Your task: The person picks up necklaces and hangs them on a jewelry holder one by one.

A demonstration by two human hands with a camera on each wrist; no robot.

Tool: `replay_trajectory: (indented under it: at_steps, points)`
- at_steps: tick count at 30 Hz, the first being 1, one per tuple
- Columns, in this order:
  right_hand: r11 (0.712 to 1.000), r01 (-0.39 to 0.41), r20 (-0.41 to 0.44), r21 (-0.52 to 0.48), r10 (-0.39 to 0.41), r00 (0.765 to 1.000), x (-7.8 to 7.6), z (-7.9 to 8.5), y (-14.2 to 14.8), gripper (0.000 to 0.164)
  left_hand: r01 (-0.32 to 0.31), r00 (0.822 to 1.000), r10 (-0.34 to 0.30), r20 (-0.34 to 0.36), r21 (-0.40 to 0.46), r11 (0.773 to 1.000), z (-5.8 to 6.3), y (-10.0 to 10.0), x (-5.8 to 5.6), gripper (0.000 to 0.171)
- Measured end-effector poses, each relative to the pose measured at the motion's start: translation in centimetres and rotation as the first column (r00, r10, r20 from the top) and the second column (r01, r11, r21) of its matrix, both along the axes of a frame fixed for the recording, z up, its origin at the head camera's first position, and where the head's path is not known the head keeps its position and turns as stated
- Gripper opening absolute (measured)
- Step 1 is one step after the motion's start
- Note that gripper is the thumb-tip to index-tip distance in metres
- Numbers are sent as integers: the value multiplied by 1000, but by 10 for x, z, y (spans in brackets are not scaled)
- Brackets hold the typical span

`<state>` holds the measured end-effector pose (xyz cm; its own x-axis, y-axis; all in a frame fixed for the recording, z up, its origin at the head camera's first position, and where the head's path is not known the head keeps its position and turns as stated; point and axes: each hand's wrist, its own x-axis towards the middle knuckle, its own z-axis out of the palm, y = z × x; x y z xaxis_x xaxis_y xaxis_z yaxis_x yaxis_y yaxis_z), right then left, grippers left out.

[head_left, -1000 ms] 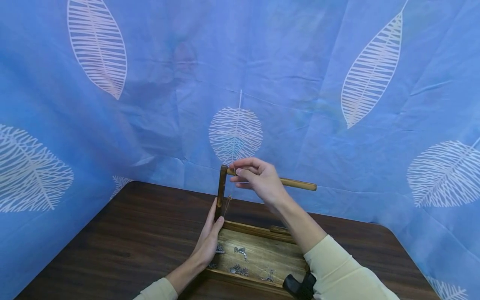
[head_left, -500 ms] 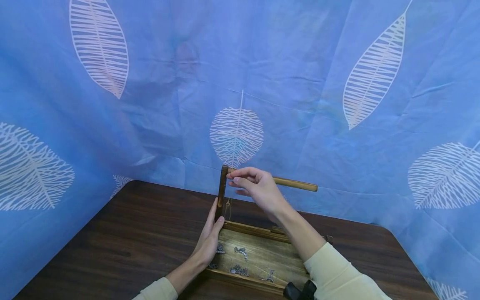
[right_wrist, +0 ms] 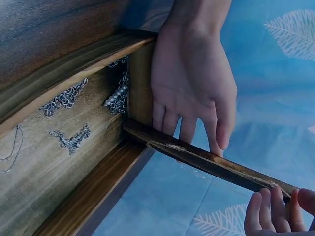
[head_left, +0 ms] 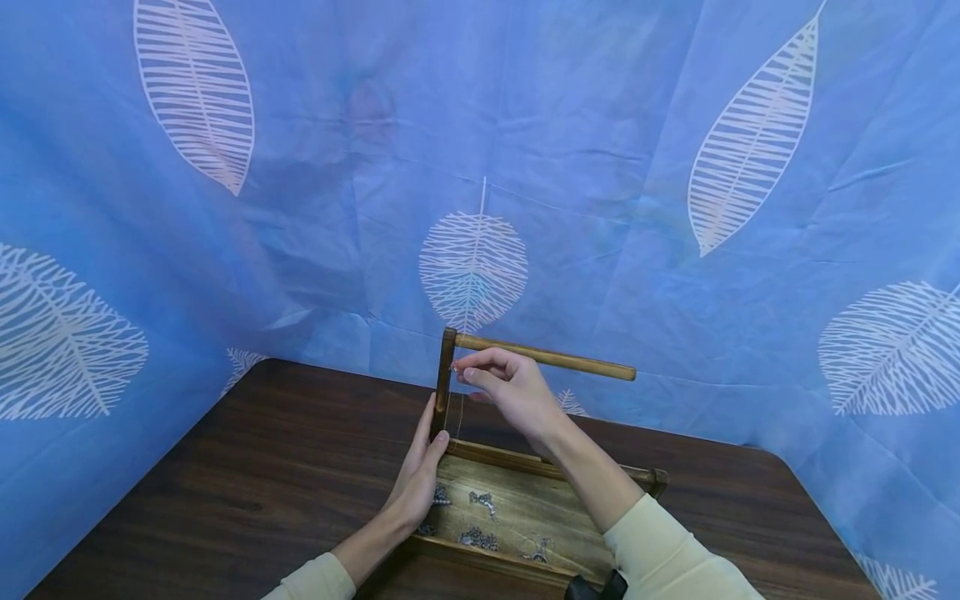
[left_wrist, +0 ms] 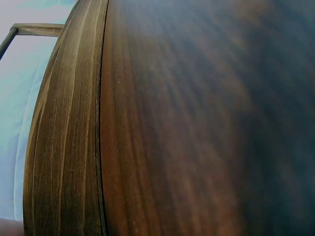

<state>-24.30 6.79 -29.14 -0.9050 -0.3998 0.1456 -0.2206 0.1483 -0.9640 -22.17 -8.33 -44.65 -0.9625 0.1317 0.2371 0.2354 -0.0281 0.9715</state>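
Note:
A wooden jewelry stand has a tray [head_left: 540, 500], an upright post [head_left: 444, 375] at its left and a crossbar [head_left: 585, 360]. My left hand [head_left: 414, 479] lies against the tray's left end and the post's foot, with its fingers fairly straight; its palm [right_wrist: 189, 78] shows in the right wrist view. Just below the crossbar, beside the post, my right hand [head_left: 510, 387] pinches a tiny end of a thin necklace [head_left: 461, 417]. The fine chain hangs under the fingers; whether it loops over the crossbar cannot be made out.
Several silver chains [head_left: 478, 540] lie in the tray, and a beaded piece [right_wrist: 117, 96] sits near its left end. Dark wood tabletop [head_left: 225, 483] surrounds the stand. A blue leaf-print cloth [head_left: 600, 167] hangs behind. Something black [head_left: 592, 587] is at my right sleeve.
My right hand has come down from the crossbar's left end to below it, still pinching the necklace. My left hand and the stand look unmoved.

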Motion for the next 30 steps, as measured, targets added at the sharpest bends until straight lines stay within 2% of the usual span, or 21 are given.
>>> replay_trajectory:
  at_steps: [11,19,25,30]
  points:
    - [1000,5,-9,30,-5,1000,2,-8,3,23,0,1000,0,-1,10,1000,-2,1,0,57]
    - [1000,13,-5,24,-13,1000,9,-1,9,21,-3,1000,3,-2,2,1000,-1,1,0,57]
    - [997,-28,-50,73,31,998,21,-5,23,23,-19,1000,19,-15,-18,1000,-1,1,0,58]
    - [994,-95,-32,53,96,995,38,-20,38,26,-33,999,33,-2,-38,999,-1,1,0,57]
